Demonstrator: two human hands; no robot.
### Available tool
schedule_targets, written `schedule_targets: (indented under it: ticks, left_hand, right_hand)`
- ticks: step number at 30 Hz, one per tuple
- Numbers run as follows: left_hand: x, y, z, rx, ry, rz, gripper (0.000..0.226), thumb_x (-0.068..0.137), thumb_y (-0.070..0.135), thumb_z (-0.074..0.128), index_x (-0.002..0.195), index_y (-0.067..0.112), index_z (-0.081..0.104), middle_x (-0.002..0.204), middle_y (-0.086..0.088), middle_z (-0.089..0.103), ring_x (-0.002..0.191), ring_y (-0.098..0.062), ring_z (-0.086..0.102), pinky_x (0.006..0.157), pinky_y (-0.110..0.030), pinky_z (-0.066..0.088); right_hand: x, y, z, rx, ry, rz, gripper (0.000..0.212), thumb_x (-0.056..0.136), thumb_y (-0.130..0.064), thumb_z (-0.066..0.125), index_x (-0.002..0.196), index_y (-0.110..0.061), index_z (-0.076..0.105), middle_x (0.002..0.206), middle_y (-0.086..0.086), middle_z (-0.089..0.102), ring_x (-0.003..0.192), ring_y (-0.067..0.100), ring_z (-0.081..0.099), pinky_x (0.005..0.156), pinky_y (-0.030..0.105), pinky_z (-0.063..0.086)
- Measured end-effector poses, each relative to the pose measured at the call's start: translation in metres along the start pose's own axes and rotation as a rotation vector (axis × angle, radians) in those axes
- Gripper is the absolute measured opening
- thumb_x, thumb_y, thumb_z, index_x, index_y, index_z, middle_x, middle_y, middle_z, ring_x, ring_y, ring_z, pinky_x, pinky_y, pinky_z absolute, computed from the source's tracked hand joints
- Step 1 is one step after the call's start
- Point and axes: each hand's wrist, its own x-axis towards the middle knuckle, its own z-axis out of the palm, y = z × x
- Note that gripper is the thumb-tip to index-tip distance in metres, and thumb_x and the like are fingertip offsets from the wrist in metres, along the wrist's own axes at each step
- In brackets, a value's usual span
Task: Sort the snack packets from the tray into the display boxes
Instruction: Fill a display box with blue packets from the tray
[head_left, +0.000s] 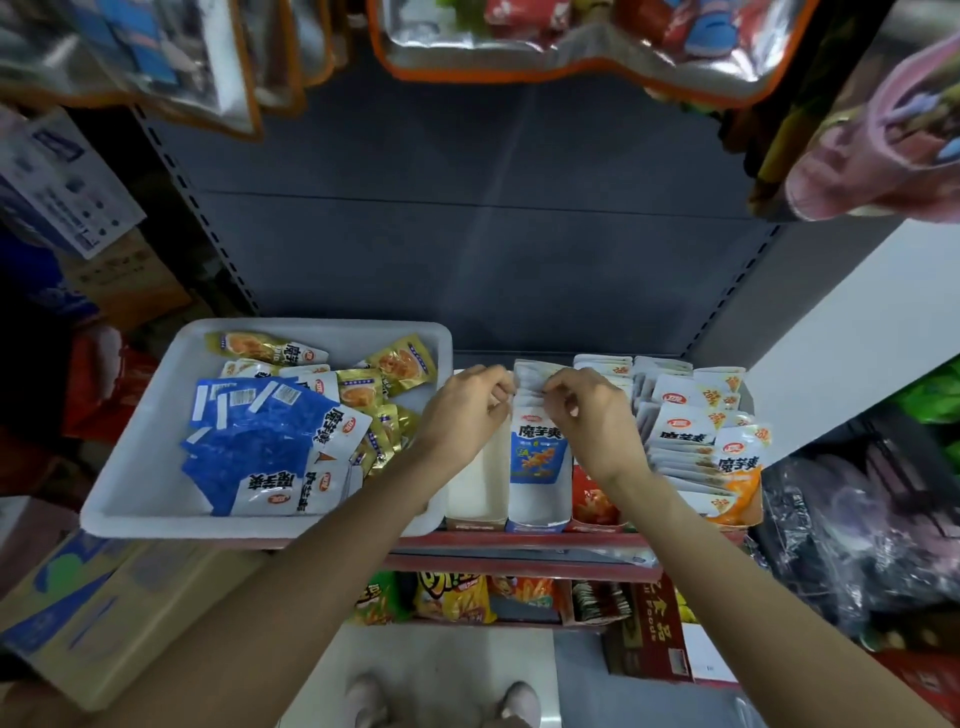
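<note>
A white tray (156, 499) on the shelf's left holds blue snack packets (249, 441) and gold snack packets (400, 364). To its right stand display boxes in a row: a nearly bare white one (475, 499), a blue one (537, 512) filled with blue-and-white packets (537, 452), a red one (595, 504), and an orange one (732, 499) with orange packets. My left hand (465, 410) and my right hand (592, 415) both pinch the tops of the packets standing in the blue box, one on each side of the stack.
The red shelf edge (519, 543) runs below the boxes, with more snack bags (452, 597) on the shelf under it. Hanging foil bags (571, 47) overhang from above. Cardboard cartons (78, 613) stand at the lower left. A black bag (857, 530) lies at the right.
</note>
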Motion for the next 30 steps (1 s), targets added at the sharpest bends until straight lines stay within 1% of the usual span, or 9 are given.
schedule_targets:
  ticks: [5, 8, 11, 14, 18, 22, 25, 27, 30]
  left_hand:
    - [-0.022, -0.038, -0.042, -0.033, 0.064, -0.113, 0.012, 0.090, 0.021, 0.061, 0.100, 0.014, 0.063, 0.089, 0.009, 0.059, 0.079, -0.007, 0.056, 0.066, -0.018, 0.044]
    - [-0.037, -0.080, -0.071, -0.036, 0.041, -0.233, 0.012, 0.091, 0.024, 0.060, 0.099, 0.015, 0.063, 0.092, 0.006, 0.064, 0.084, -0.013, 0.061, 0.073, -0.031, 0.051]
    - [-0.050, -0.131, -0.098, 0.035, -0.019, -0.325, 0.020, 0.090, 0.023, 0.061, 0.107, 0.012, 0.061, 0.107, -0.004, 0.064, 0.098, -0.020, 0.060, 0.081, -0.035, 0.049]
    - [-0.062, -0.181, -0.118, 0.198, -0.112, -0.367, 0.037, 0.090, 0.022, 0.060, 0.124, 0.009, 0.052, 0.127, -0.010, 0.053, 0.118, -0.026, 0.049, 0.094, -0.041, 0.045]
    - [-0.066, -0.220, -0.132, 0.272, -0.285, -0.342, 0.065, 0.087, 0.029, 0.063, 0.142, 0.014, 0.033, 0.149, -0.007, 0.033, 0.137, -0.025, 0.029, 0.108, -0.040, 0.035]
    - [-0.065, -0.235, -0.136, 0.355, -0.488, -0.274, 0.081, 0.088, 0.036, 0.062, 0.150, 0.018, 0.014, 0.159, -0.003, 0.006, 0.146, -0.022, 0.007, 0.116, -0.041, 0.021]
    - [-0.063, -0.239, -0.135, 0.440, -0.487, -0.235, 0.086, 0.085, 0.042, 0.064, 0.151, 0.020, 0.012, 0.159, -0.003, 0.007, 0.146, -0.023, 0.008, 0.117, -0.044, 0.018]
    - [-0.062, -0.239, -0.135, 0.485, -0.492, -0.226, 0.096, 0.079, 0.047, 0.068, 0.151, 0.021, 0.009, 0.158, -0.004, 0.006, 0.145, -0.024, 0.007, 0.116, -0.048, 0.017]
    - [-0.063, -0.228, -0.138, 0.386, -0.408, -0.204, 0.097, 0.077, 0.044, 0.072, 0.150, 0.022, 0.013, 0.156, -0.007, 0.011, 0.145, -0.026, 0.010, 0.116, -0.046, 0.018]
  right_hand:
    - [0.005, -0.056, 0.032, 0.069, -0.113, -0.122, 0.013, 0.085, -0.003, 0.060, 0.096, -0.006, 0.066, 0.095, 0.010, 0.062, 0.075, 0.017, 0.057, 0.075, 0.029, 0.049]
    - [0.007, -0.094, 0.072, 0.065, -0.256, -0.122, 0.021, 0.084, -0.004, 0.059, 0.104, -0.008, 0.065, 0.105, 0.013, 0.062, 0.089, 0.026, 0.061, 0.082, 0.027, 0.047]
    - [0.008, -0.127, 0.117, -0.002, -0.411, -0.075, 0.038, 0.088, -0.010, 0.055, 0.126, -0.013, 0.054, 0.126, 0.012, 0.056, 0.111, 0.029, 0.056, 0.091, 0.033, 0.045]
    - [0.014, -0.148, 0.162, -0.011, -0.502, 0.003, 0.053, 0.092, -0.017, 0.056, 0.141, -0.017, 0.036, 0.141, 0.010, 0.042, 0.122, 0.025, 0.048, 0.100, 0.030, 0.038]
    - [0.022, -0.153, 0.209, -0.029, -0.566, 0.189, 0.074, 0.089, -0.019, 0.062, 0.149, -0.020, 0.019, 0.154, 0.005, 0.022, 0.140, 0.025, 0.026, 0.114, 0.035, 0.026]
    - [0.032, -0.148, 0.222, -0.141, -0.491, 0.284, 0.055, 0.090, -0.013, 0.057, 0.141, -0.015, 0.036, 0.136, 0.016, 0.043, 0.125, 0.032, 0.044, 0.101, 0.038, 0.039]
    - [0.044, -0.148, 0.216, -0.224, -0.378, 0.264, 0.031, 0.090, -0.009, 0.053, 0.120, -0.012, 0.060, 0.117, 0.015, 0.062, 0.106, 0.028, 0.059, 0.090, 0.034, 0.050]
    - [0.052, -0.154, 0.209, -0.155, -0.337, 0.279, 0.025, 0.089, -0.004, 0.050, 0.106, -0.009, 0.068, 0.105, 0.014, 0.069, 0.097, 0.029, 0.064, 0.083, 0.034, 0.052]
    - [0.060, -0.170, 0.191, 0.205, -0.236, 0.430, 0.022, 0.088, 0.000, 0.052, 0.105, -0.010, 0.063, 0.088, 0.013, 0.069, 0.082, 0.029, 0.065, 0.080, 0.044, 0.055]
